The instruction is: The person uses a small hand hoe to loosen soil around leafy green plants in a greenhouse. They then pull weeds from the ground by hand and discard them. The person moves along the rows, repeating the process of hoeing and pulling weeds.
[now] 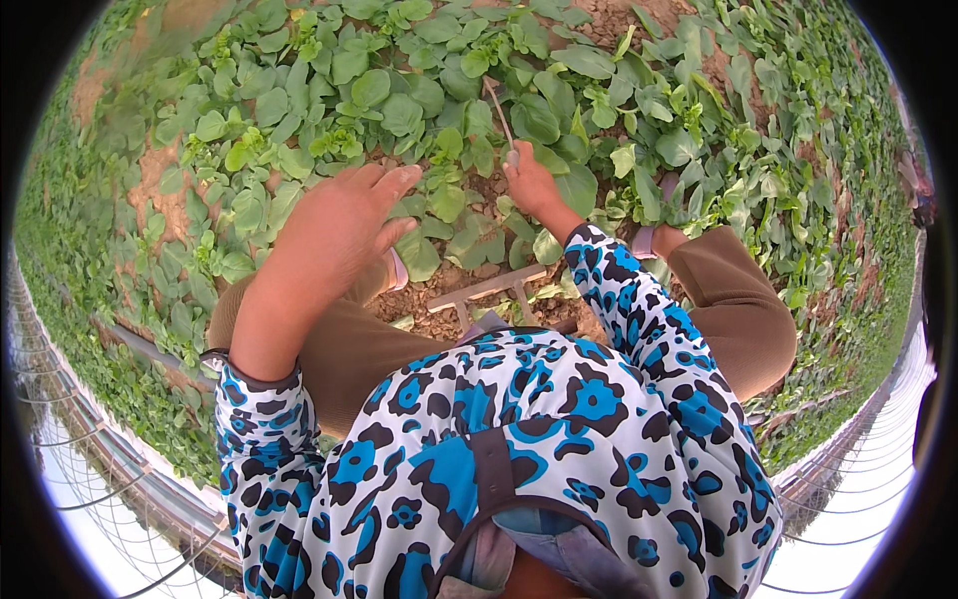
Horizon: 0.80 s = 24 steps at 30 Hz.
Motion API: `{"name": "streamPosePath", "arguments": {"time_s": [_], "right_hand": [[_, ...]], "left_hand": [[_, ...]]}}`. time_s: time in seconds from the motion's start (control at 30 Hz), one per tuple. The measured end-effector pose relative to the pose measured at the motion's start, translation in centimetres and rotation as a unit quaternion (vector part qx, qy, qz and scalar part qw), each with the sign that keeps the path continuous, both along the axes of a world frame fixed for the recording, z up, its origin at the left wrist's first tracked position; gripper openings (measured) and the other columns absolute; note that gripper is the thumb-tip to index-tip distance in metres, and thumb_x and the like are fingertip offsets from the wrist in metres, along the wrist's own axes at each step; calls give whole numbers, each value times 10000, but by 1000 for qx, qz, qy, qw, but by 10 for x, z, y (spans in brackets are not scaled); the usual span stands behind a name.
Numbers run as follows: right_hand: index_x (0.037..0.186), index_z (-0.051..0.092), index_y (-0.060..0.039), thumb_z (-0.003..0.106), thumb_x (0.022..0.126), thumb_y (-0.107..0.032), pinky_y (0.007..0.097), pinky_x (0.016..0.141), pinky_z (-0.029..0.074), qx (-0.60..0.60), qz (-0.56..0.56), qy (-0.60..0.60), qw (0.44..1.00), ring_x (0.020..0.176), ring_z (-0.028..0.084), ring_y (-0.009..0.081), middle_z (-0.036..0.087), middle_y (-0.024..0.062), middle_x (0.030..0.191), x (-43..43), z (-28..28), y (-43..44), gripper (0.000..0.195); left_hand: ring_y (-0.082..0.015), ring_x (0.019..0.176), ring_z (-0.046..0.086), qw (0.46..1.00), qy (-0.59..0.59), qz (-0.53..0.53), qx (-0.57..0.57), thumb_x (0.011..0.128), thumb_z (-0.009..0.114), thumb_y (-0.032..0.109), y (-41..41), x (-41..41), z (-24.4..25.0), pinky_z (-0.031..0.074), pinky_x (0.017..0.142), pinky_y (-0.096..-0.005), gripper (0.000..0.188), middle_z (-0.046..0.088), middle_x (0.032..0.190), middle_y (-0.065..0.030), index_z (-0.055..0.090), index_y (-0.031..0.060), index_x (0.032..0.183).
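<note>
My right hand [533, 183] is closed around the handle of a small hand tool with a thin, curved shank [500, 112]. Its far end goes in among the leaves, so the working head is mostly hidden. Low broad-leaved green plants [404, 112] fill the ground in front of me. Over them, on the left, hangs my left hand [337, 224], holding nothing, with the thumb and index finger apart. Bare crumbly soil [486, 187] shows between the plants beneath the two hands.
Between my bent knees is the frame of a low stool [486, 288]. My shoes [644, 243] stand among the plants. A dark pipe [142, 344] lies in the foliage at left. Hoops of a tunnel structure [82, 434] curve along the rim. Another person [917, 187] is at the far right edge.
</note>
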State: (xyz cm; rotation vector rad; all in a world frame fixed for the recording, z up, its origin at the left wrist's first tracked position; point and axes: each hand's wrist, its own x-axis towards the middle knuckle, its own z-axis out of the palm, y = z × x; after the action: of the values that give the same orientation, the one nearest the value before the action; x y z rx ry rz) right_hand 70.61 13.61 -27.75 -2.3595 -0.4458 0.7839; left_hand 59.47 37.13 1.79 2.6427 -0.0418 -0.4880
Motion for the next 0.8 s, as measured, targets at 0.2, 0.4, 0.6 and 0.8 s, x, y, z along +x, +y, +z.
{"name": "streamPosePath", "arguments": {"time_s": [0.2, 0.4, 0.6, 0.8], "right_hand": [[1431, 241, -143, 492, 936, -251, 538, 744, 473, -8, 3, -37, 999, 845, 613, 455, 650, 254, 943, 7, -29, 21, 565], [1495, 186, -206, 493, 929, -230, 526, 706, 487, -103, 71, -22, 992, 766, 623, 433, 667, 227, 876, -5, -30, 0, 644], [1503, 190, -243, 522, 906, -198, 519, 656, 498, -154, 128, -27, 979, 708, 627, 410, 654, 231, 803, -42, -18, -38, 685], [1483, 247, -240, 521, 914, -220, 498, 649, 509, -103, 126, -47, 986, 704, 627, 405, 648, 220, 774, -23, -3, -39, 632]], "left_hand": [[-342, 901, 565, 1000, -9, -21, 0, 811, 649, 166, -10, 0, -1, 477, 765, -430, 497, 564, 931, -134, 524, 94, 1286], [-336, 899, 563, 1000, -8, -30, -1, 807, 648, 168, -18, 0, 2, 476, 763, -424, 487, 563, 925, -129, 529, 88, 1272], [-321, 890, 572, 999, -14, -36, 2, 808, 656, 178, -26, 1, 1, 483, 756, -413, 472, 567, 922, -120, 535, 81, 1254], [-334, 881, 565, 999, -11, -45, -1, 806, 649, 151, -30, -1, -3, 476, 764, -415, 493, 558, 911, -131, 520, 89, 1277]]}}
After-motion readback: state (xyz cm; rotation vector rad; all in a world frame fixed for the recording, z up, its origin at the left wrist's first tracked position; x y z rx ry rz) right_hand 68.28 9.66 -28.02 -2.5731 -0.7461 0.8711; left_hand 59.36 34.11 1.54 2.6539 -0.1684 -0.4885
